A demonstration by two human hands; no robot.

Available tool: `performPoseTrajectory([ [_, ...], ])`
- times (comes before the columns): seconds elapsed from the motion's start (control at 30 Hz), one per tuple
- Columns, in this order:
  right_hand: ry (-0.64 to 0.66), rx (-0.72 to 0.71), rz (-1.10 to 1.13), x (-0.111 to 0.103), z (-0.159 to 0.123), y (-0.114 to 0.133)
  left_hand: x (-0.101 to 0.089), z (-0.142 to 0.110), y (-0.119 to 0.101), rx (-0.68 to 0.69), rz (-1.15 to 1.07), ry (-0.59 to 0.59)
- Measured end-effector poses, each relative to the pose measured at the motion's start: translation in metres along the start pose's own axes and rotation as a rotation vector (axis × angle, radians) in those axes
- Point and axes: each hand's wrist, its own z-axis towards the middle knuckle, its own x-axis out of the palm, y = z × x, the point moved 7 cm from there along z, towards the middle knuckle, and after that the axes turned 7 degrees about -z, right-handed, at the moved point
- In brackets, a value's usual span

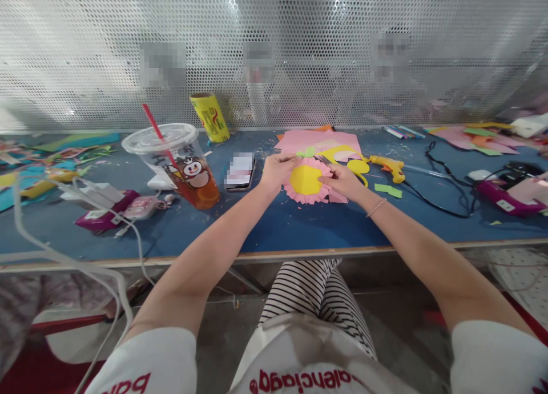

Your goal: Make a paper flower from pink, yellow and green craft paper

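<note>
A paper flower with a round yellow centre and a ruffled pink rim is held up over the blue table. My left hand pinches its upper left edge, near a small green paper piece. On the right side, my right hand grips the rim, thumb and fingers closed on it. Behind the flower lie pink paper sheets and cut yellow paper. A yellow glue gun rests to the right of my right hand, its black cord trailing off rightward.
Left of my hands are a phone, a large cup of iced drink with a red straw, and a yellow can. Purple power strips and white cables crowd the left. Green scraps and markers lie right.
</note>
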Motion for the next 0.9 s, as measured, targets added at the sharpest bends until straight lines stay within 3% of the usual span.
performPoseTrajectory([
  [0.1, -0.032, 0.02, -0.026, -0.002, 0.0, 0.0, 0.0, 0.002, -0.008, 0.131, 0.229, 0.015],
  [0.2, -0.036, 0.019, -0.026, -0.003, -0.001, 0.001, 0.001, 0.002, -0.012, 0.194, 0.309, 0.028],
  [0.43, -0.03, 0.008, -0.016, -0.004, -0.001, 0.002, -0.001, 0.006, -0.003, 0.124, 0.197, 0.041],
  [0.73, -0.012, 0.03, 0.028, 0.002, 0.0, -0.007, -0.002, 0.004, -0.007, 0.116, 0.197, 0.025],
  [0.9, 0.017, 0.055, 0.054, 0.004, 0.0, -0.011, -0.002, 0.007, -0.001, 0.073, 0.188, 0.086],
])
